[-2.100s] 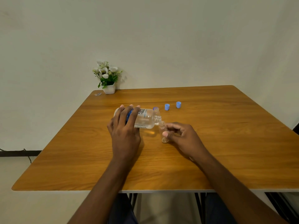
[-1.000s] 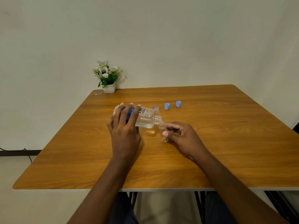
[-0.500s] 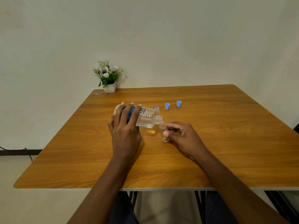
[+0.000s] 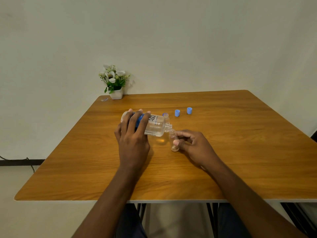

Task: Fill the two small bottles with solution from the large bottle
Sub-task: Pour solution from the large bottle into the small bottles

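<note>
My left hand [image 4: 133,140] grips the large clear bottle [image 4: 154,125], which has a blue and white label. The bottle is tipped almost on its side, its open neck pointing right and down. Its mouth meets the mouth of a small clear bottle [image 4: 174,143], tilted just above the table and pinched by my right hand [image 4: 192,145]. Behind the large bottle's shoulder the top of a second small bottle [image 4: 165,115] shows; the rest of it is hidden. Two blue caps, one [image 4: 177,113] left of the other [image 4: 189,110], stand further back.
The wooden table [image 4: 240,152] stands against a plain wall. A white pot of white flowers [image 4: 115,83] sits at its far left corner, with a small scrap [image 4: 104,99] beside it. A dark cable runs along the floor at the left.
The large bottle's base has risen slightly, so it is tipped a little more steeply. Both hands stay in the same place.
</note>
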